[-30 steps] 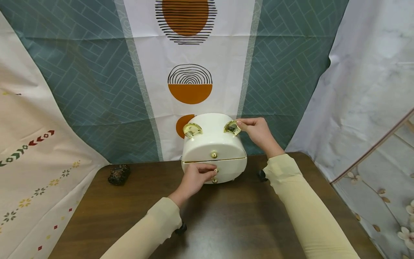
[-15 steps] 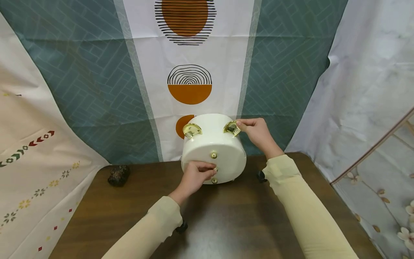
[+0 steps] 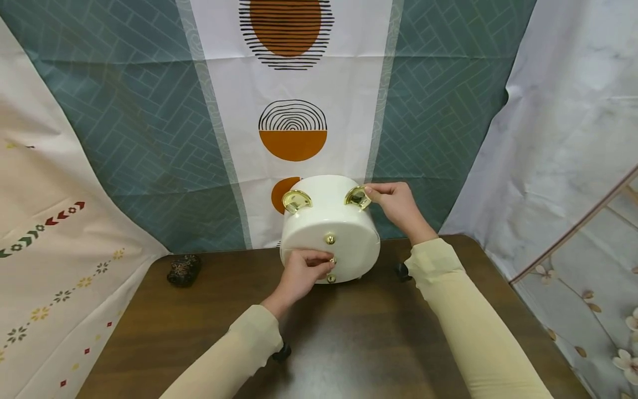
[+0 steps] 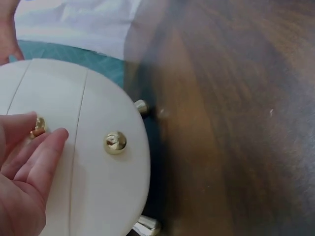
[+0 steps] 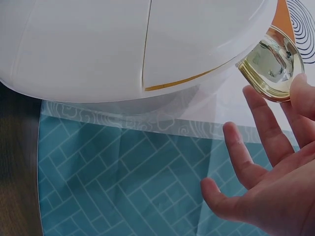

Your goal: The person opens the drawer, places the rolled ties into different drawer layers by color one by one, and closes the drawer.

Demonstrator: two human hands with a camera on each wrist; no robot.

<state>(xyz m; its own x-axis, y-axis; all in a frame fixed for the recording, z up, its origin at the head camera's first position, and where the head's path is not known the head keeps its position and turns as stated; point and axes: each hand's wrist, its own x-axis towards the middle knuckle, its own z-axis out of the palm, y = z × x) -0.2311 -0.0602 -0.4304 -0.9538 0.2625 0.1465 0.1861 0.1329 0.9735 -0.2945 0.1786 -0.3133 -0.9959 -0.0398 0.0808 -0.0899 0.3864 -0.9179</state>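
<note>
A white rounded drawer box [image 3: 304, 235] stands on the table, with two gold ear-shaped pieces on top and gold knobs down its front. My left hand [image 3: 299, 274] pinches the middle knob [image 4: 39, 126] between thumb and fingers. Below that, the bottom drawer's knob [image 4: 115, 142] is untouched. On the box's right side, my right hand [image 3: 397, 205] pinches the rim of the right gold ear [image 5: 273, 64] with thumb and forefinger, its other fingers spread apart. The left gold ear [image 3: 297, 200] has no hand on it. In the head view the drawer fronts look flush.
A dark patterned lump [image 3: 184, 270] lies at the brown table's [image 3: 359, 343] back left. Right behind the box hangs a teal and white curtain [image 3: 433, 111]. Pale cloths hang at both sides. Short gold feet [image 4: 146, 225] hold the box up.
The dark gap along the middle drawer's top edge has closed as that drawer went back into the box. Both hands keep their grips and have hardly moved.
</note>
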